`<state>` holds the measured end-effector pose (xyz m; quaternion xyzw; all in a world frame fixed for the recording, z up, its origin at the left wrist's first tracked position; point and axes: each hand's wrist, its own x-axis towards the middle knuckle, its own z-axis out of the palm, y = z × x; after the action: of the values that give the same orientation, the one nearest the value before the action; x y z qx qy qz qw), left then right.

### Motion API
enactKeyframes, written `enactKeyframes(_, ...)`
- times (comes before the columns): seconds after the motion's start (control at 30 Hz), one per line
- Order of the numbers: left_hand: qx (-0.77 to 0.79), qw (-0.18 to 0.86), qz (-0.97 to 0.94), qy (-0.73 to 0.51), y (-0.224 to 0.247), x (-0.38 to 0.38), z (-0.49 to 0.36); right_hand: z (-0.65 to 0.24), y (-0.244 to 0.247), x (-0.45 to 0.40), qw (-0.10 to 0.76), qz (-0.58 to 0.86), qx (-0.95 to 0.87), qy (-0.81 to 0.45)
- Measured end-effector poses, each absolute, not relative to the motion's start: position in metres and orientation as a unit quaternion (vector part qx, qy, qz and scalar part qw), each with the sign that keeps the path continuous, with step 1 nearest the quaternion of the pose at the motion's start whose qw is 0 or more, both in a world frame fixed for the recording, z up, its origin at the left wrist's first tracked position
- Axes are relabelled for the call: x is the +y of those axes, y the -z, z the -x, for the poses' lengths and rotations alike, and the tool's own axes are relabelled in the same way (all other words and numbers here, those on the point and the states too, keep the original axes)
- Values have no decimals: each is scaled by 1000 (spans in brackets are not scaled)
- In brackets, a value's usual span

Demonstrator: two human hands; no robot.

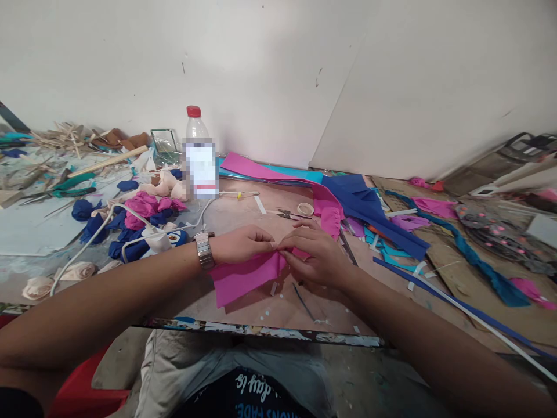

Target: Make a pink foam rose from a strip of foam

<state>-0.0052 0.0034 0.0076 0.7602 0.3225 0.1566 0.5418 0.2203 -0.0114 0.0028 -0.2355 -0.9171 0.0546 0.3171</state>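
Over the middle of the table, my left hand [243, 244] and my right hand [315, 252] meet at the fingertips. Both pinch a magenta fabric strip [246, 278], gathered into folds where they join. Its flat end hangs toward the table's front edge from under my left hand. Beyond my right hand, a long magenta strip [328, 206] curves back along the table; whether it is the same piece cannot be seen. A metal-banded watch [203, 249] is on my left wrist.
Blue and pink fabric flowers [143, 209] lie left, near a white cable [104, 223] and green-handled pliers [76, 186]. A red-capped bottle [195, 122] stands behind. Scissors [289, 215] and a tape ring [305, 208] lie beyond my hands; blue fabric [374, 209] lies right.
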Motion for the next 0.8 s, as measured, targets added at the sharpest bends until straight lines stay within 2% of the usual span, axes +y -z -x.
enactKeyframes(0.17,328,512,-775,-171,-6,5,5,-221,-2,-11,310,260,-913,-54)
enactKeyframes(0.57,346,335,-844,-237,2,-4,2,-221,0,-10,334,290,-896,-42)
enactKeyframes(0.8,373,368,-812,-258,0,-4,3,-221,1,-10,322,300,-898,-26)
